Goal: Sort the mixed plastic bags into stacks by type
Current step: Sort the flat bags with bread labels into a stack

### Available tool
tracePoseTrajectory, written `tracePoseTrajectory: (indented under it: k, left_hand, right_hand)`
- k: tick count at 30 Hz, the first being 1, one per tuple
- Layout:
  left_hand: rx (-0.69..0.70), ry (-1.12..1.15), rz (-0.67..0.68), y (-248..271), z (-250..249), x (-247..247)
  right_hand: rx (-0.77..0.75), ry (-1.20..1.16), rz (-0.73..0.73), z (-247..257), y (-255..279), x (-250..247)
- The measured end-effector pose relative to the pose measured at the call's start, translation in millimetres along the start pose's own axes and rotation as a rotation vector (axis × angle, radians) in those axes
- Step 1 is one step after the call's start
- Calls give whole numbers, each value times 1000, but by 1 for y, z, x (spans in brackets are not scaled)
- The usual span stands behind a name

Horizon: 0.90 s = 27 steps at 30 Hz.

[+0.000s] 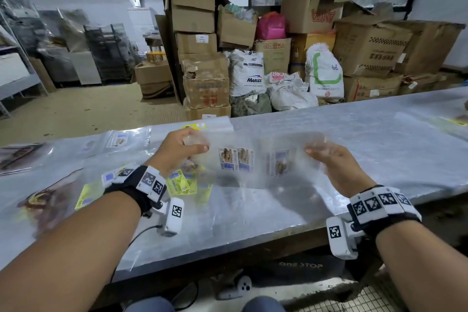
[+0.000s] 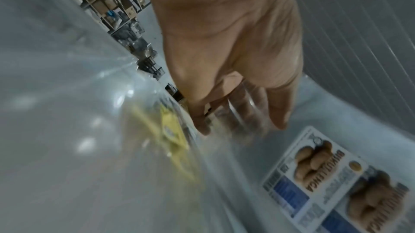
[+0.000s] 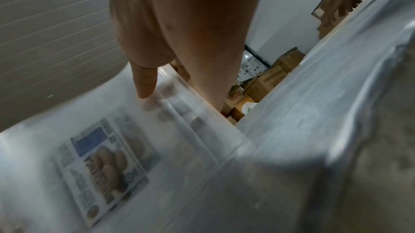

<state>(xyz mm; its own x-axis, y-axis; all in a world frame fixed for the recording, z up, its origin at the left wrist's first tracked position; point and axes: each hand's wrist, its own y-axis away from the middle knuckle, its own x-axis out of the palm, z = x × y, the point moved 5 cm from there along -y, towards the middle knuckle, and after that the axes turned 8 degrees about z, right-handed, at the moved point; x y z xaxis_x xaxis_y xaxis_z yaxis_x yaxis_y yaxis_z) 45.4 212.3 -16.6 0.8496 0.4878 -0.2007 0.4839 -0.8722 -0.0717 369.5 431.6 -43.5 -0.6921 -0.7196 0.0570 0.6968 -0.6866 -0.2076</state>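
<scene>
Storeroom with stacked cartons (image 1: 195, 15), plastic-covered table (image 1: 354, 139), bags (image 1: 236, 159) seemingly held.

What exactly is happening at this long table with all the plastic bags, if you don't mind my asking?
A person is sorting clear plastic bags on a long grey table. The left hand and right hand each pinch an upper corner of clear bags with blue-and-white biscuit labels, holding them above the table. Yellow-labelled clear bags lie below the left wrist, and more biscuit-label bags lie at the far left edge.
</scene>
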Motion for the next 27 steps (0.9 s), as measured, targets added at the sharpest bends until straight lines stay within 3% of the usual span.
tracePoseTrajectory:
  k: [3, 10, 19, 27]
  left_hand:
    - [-58, 71, -65, 5, 17, 15]
    - [68, 52, -52, -6, -16, 26]
    - [-18, 112, -56, -1, 29, 55]
    - [113, -25, -73, -2, 1, 54]
  right_hand:
    - [-45, -7, -24, -3, 0, 3]
    - [-158, 8, -124, 37, 1, -8]
    - [-21, 61, -165, -10, 21, -17]
    - [-76, 108, -238, 11, 12, -8]
